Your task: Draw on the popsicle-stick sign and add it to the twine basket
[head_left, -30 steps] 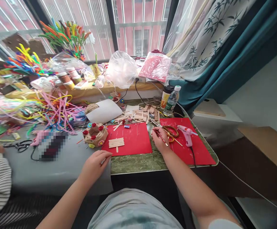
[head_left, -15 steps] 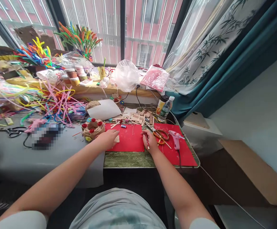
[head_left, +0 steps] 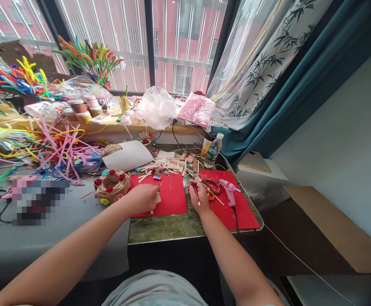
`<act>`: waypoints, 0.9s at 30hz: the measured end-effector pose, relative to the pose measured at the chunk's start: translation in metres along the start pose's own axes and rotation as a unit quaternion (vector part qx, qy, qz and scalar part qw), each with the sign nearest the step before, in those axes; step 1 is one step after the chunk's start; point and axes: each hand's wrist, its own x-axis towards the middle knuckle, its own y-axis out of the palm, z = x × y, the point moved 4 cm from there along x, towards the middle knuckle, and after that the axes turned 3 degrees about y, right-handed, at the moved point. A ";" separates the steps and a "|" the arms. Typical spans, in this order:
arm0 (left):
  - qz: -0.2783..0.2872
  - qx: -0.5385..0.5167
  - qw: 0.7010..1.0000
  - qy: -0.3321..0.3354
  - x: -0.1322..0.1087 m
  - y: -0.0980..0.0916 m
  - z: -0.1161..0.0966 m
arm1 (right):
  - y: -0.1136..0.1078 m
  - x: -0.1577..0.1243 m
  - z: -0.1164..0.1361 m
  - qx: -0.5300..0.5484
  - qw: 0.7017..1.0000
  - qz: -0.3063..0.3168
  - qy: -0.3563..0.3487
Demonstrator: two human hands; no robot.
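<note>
left hand (head_left: 144, 198): palm down on the left red sheet (head_left: 169, 193), fingers curled over the joined wooden sticks (head_left: 158, 199); only the right end of the sticks shows past the knuckles, so a firm grip cannot be told.
joined wooden sticks: lying flat on the left red sheet near its front left corner; long axis roughly left to right, visible end pointing toward the right hand.
right hand (head_left: 198, 196): resting at the gap between the two red sheets, fingers clenched on a thin red stick (head_left: 197, 196).
thin red stick: long axis runs near to far with a slight lean, upper end toward the window, lower end toward the person's body.
right red sheet (head_left: 236, 210): on the green surface (head_left: 169, 225); carries orange-handled scissors (head_left: 211, 187) just beside the right hand and a pink glue gun (head_left: 229, 192) with its nozzle pointing right.
woven basket (head_left: 111, 185): just left of the left hand, trimmed with red flowers.
loose wooden sticks (head_left: 172, 163): heaped beyond the red sheets.
bottle (head_left: 213, 151): upright at the far right corner of the surface.
pipe cleaners (head_left: 58, 146): spread over the grey cloth on the left.
</note>
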 end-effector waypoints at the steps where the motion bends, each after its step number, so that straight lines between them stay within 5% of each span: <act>1: 0.000 0.003 1.000 0.025 0.003 0.000 -0.012 | 0.000 0.000 0.002 0.000 1.000 -0.001 -0.001; 8: -0.030 0.020 0.994 0.100 0.030 0.018 -0.084 | 0.000 0.003 0.001 0.008 1.000 -0.005 0.011; 14: -0.019 -0.006 0.976 0.218 -0.008 0.065 -0.133 | 0.003 0.003 -0.002 0.029 0.998 0.001 0.050; 20: -0.043 0.014 0.966 0.255 -0.010 0.095 -0.115 | 0.013 -0.001 0.002 0.014 0.997 0.035 0.061; 27: -0.082 -0.007 0.971 0.224 -0.012 0.084 -0.090 | 0.020 0.000 -0.005 -0.033 0.993 0.077 0.083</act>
